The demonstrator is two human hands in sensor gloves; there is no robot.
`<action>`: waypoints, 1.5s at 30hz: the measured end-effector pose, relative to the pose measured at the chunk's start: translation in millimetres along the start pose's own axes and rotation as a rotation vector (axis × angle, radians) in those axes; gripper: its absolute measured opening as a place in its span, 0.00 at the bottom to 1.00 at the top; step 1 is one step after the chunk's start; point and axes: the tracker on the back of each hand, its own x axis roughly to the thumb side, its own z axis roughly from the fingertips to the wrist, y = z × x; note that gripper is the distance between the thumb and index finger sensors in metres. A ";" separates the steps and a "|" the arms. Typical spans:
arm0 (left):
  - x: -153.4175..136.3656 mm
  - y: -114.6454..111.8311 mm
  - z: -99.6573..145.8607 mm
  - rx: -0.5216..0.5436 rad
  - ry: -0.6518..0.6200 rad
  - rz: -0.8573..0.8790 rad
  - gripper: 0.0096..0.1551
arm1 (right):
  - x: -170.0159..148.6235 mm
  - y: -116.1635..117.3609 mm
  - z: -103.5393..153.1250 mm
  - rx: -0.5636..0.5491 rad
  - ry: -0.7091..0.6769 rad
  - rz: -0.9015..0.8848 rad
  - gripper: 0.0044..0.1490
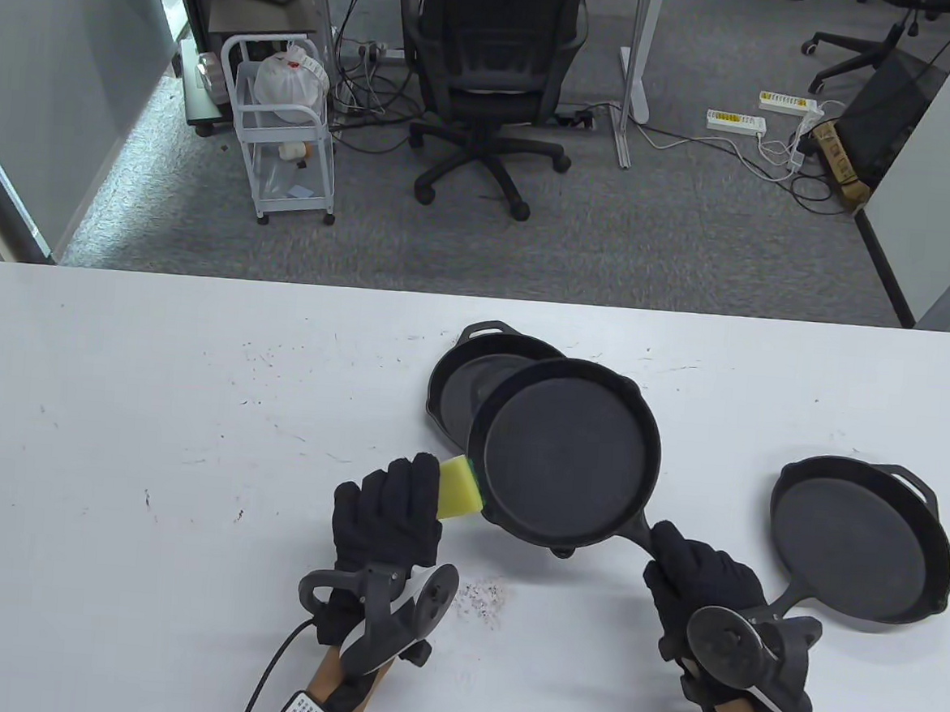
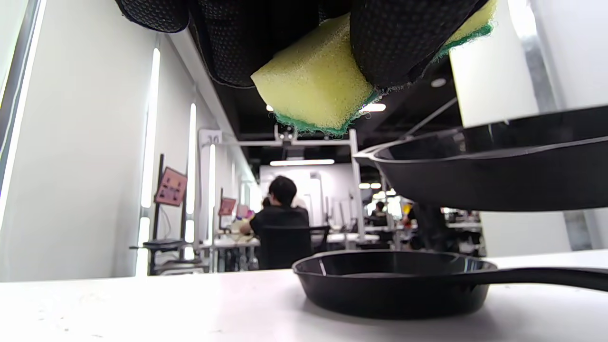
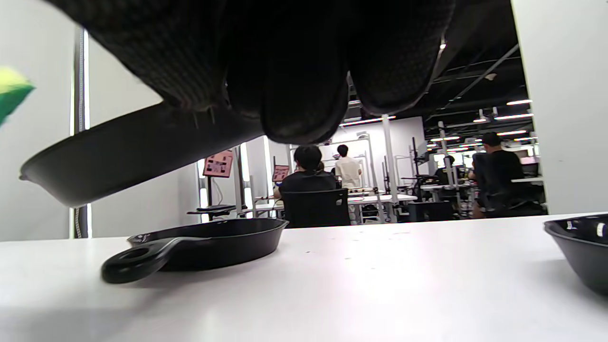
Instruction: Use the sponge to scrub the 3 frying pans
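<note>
White counter (image 1: 195, 401) flecked with dark crumbs | grey carpet, office chair (image 1: 488, 72) beyond | right hand (image 1: 699, 583) grips raised pan (image 1: 570, 452) by its handle | left hand (image 1: 387, 512) pinches sponge (image 1: 461, 489) at pan's rim | two pans — one behind (image 1: 462, 371), one right (image 1: 861, 537) — rest on counter

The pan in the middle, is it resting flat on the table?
No. The right hand grips its handle and holds the middle pan lifted and tilted, above the pan behind it that sits on the table.
</note>
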 end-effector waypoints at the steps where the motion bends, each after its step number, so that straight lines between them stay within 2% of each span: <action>1: 0.0 0.9 0.1 0.002 0.000 0.004 0.48 | -3.0 -0.7 -0.4 0.001 0.017 -0.006 0.34; 20: 7.4 -6.2 2.1 -0.049 -0.035 0.003 0.48 | -6.8 7.9 -2.8 0.100 0.035 -0.180 0.32; 30: 11.9 -8.5 3.6 -0.060 -0.054 0.000 0.48 | -4.0 13.8 -4.4 0.175 0.026 -0.276 0.33; 34: 16.1 -8.1 4.7 -0.080 -0.073 -0.003 0.48 | -4.9 18.4 -6.3 0.237 0.035 -0.363 0.33; 38: 28.5 -4.3 9.2 -0.086 -0.139 0.001 0.48 | -7.7 29.8 -9.2 0.367 0.056 -0.603 0.33; 40: 38.1 -3.9 13.2 -0.102 -0.218 0.018 0.47 | -5.3 36.2 -9.6 0.425 0.059 -0.712 0.33; 43: 50.1 -4.2 19.6 -0.089 -0.275 0.035 0.47 | 2.6 40.3 -9.1 0.463 0.029 -0.745 0.33; 45: 54.1 -0.9 22.5 -0.047 -0.305 0.054 0.48 | 10.8 40.9 -7.9 0.472 -0.002 -0.685 0.33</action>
